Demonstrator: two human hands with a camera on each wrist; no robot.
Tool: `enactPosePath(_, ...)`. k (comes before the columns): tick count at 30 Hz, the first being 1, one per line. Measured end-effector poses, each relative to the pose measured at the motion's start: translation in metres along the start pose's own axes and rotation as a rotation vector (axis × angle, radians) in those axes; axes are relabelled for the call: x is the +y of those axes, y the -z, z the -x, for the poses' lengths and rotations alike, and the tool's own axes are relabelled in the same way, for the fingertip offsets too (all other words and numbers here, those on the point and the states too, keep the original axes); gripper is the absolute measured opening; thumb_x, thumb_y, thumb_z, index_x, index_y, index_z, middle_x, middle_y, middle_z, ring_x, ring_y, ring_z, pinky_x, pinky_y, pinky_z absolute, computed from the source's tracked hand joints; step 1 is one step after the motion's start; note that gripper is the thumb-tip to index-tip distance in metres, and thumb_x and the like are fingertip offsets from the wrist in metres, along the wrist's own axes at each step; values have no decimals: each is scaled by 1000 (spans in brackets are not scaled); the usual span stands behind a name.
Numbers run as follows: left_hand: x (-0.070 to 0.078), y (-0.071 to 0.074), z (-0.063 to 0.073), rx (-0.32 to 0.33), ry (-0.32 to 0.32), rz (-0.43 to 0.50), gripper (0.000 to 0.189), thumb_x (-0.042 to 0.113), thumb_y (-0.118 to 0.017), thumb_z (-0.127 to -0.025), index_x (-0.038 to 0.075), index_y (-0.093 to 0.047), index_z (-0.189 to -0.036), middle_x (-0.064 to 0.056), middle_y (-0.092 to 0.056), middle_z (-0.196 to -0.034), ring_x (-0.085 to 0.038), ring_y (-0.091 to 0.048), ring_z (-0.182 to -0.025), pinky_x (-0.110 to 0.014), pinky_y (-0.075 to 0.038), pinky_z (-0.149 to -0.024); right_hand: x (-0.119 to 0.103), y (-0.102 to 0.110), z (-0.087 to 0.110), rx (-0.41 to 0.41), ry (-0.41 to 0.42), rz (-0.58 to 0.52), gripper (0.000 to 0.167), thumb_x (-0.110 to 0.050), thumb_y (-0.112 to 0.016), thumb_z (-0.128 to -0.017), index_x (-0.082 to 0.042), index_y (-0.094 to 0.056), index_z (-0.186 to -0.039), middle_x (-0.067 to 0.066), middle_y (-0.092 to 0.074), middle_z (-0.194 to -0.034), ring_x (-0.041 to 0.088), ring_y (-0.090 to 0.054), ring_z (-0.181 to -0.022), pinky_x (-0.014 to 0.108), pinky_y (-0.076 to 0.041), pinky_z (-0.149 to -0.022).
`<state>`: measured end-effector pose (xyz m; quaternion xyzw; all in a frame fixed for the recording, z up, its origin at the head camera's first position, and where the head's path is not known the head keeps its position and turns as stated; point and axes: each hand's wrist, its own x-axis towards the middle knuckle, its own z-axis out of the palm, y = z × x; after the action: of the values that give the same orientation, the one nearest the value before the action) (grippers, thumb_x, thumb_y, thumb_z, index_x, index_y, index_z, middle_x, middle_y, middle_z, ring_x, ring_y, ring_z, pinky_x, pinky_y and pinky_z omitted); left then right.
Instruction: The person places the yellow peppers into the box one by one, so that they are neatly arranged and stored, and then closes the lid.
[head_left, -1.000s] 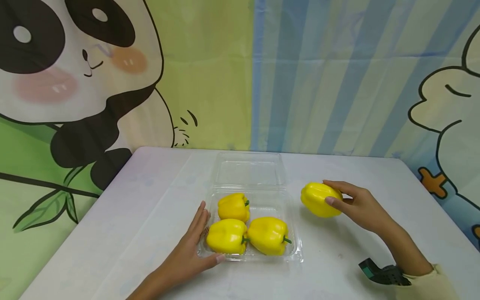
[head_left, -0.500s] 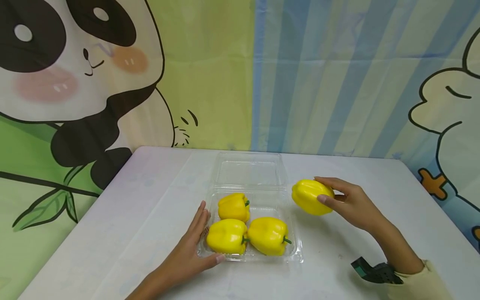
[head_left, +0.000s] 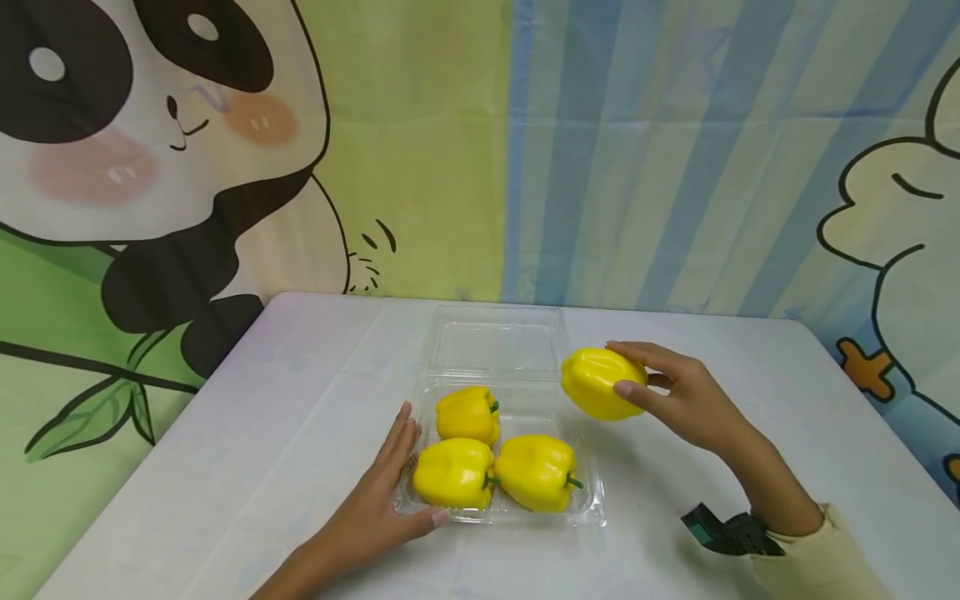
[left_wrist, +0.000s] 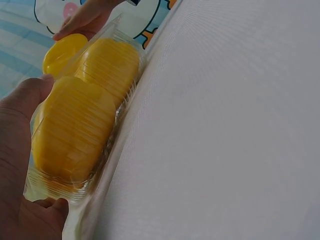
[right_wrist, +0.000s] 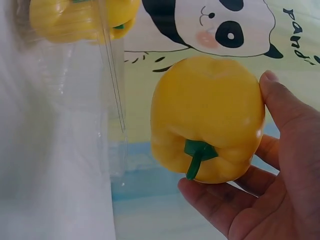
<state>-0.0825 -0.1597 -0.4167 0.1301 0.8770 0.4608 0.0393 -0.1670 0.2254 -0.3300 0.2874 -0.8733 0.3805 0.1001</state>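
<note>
The right hand [head_left: 693,400] grips a yellow pepper [head_left: 596,383] between thumb and fingers; the thumb presses the near side and the fingertips bear on the far side. The held pepper is raised above the white table [head_left: 300,417], near the far right part of a clear plastic container [head_left: 597,500]; in the right wrist view its green stem [right_wrist: 195,165] shows and a gap separates it from the plastic. The left hand [head_left: 382,487] is placed at the container's near left corner, fingers extended along the left side and thumb laid at the front edge. Three further yellow peppers lie inside: a far left pepper [head_left: 463,414], a near left pepper [head_left: 450,473] and a near right pepper [head_left: 536,473], the two near ones side by side. The clear lid [head_left: 498,343] lies folded back behind the container, toward the far table edge. A dark band [head_left: 731,533] is noted at the right wrist, next to a pale sleeve [head_left: 813,558]. Behind the table hangs a printed backdrop [head_left: 412,167], with a panda figure [head_left: 165,167] at left and blue stripes toward the right
</note>
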Motion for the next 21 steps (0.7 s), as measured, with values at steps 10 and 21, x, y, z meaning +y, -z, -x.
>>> enactPosePath(10,0,0,0,0,11,-19,118,56,-78,-73,25,-1,-158,7,7,-162,-22,-21,-143,-43,-27,-108,-6,-8,-7,-7,53,-36,45,-8,-68,-91,-1,-57,-134,7,-60,-131,14,-58,-111,18,-50,-86)
enactPosePath(21,-1,0,0,-3,13,-11,121,57,-79,-73,27,2,-157,7,6,-162,-23,-24,-142,-42,-28,-108,-13,-27,-19,-51,50,-70,47,-14,-69,-91,-3,-57,-135,10,-59,-133,25,-59,-114,36,-53,-89)
